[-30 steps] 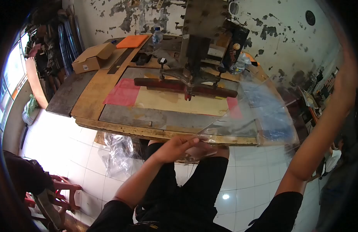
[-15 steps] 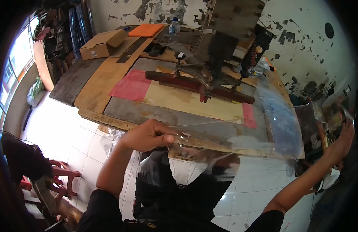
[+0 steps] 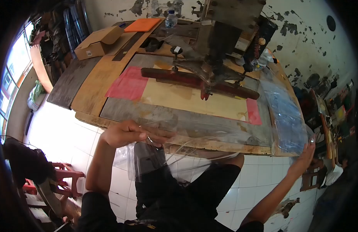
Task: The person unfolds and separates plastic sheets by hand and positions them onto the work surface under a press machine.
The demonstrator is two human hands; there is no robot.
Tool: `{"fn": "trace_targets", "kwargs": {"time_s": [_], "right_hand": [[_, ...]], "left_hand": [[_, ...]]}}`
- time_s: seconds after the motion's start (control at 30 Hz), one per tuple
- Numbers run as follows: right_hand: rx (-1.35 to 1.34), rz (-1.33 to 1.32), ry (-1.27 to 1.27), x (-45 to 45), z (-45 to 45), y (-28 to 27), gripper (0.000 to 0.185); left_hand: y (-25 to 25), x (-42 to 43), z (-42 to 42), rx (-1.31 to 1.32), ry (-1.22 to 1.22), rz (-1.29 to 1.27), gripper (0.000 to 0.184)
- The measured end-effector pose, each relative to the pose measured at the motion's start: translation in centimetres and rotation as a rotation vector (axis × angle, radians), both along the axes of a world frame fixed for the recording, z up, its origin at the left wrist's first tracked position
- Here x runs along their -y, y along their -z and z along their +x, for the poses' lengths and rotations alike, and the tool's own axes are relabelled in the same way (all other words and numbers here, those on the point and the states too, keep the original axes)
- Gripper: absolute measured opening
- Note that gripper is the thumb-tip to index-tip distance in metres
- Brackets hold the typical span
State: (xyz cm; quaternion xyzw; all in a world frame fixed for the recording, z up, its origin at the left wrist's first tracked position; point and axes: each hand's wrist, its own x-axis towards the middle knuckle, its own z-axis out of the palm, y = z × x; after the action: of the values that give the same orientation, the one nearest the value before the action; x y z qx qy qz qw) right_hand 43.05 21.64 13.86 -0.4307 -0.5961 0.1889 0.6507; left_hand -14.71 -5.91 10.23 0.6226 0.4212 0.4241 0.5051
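Note:
A clear plastic sheet (image 3: 210, 137) stretches along the front edge of the worktable. My left hand (image 3: 138, 134) pinches its left part, and loose folds hang down over my lap. At the table's right front corner, my right hand (image 3: 304, 156) has its fingers extended upward beside the stack of bluish clear plastic (image 3: 283, 116). Whether it touches the sheet's far end is unclear. Beyond the sheet, the press's dark red bar (image 3: 198, 83) stands over a cream board (image 3: 179, 96) with pink pieces (image 3: 126, 84) at its ends.
An open cardboard box (image 3: 97, 43), an orange pad (image 3: 142, 25) and a water bottle (image 3: 171, 19) stand at the back of the table. The press column (image 3: 225, 38) rises behind the bar. A red stool (image 3: 66, 176) is at the lower left.
My right hand has come down and inward from the far right to the table corner. My left hand has shifted slightly left, and the plastic sheet now lies lower along the table's front.

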Motion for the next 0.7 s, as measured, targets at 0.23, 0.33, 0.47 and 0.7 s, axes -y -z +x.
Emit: {"fn": "trace_targets", "kwargs": {"time_s": [0.23, 0.33, 0.47, 0.7], "right_hand": [[0.838, 0.279, -0.15, 6.1, -11.0, 7.0, 0.105], [0.913, 0.065, -0.584, 6.4, -12.3, 6.9, 0.099], [0.784, -0.166, -1.019, 7.0, -12.7, 7.4, 0.101], [0.584, -0.133, -1.33, 8.6, -14.4, 4.5, 0.088]], "left_hand": [[1.2, 0.4, 2.7, 0.445, -0.246, -0.172, 0.04], [3.0, 0.5, 2.6, 0.516, -0.274, -0.179, 0.044], [5.9, 1.0, 1.6, 0.512, -0.298, -0.184, 0.052], [4.6, 1.6, 2.7, 0.576, -0.177, -0.073, 0.04]]}}
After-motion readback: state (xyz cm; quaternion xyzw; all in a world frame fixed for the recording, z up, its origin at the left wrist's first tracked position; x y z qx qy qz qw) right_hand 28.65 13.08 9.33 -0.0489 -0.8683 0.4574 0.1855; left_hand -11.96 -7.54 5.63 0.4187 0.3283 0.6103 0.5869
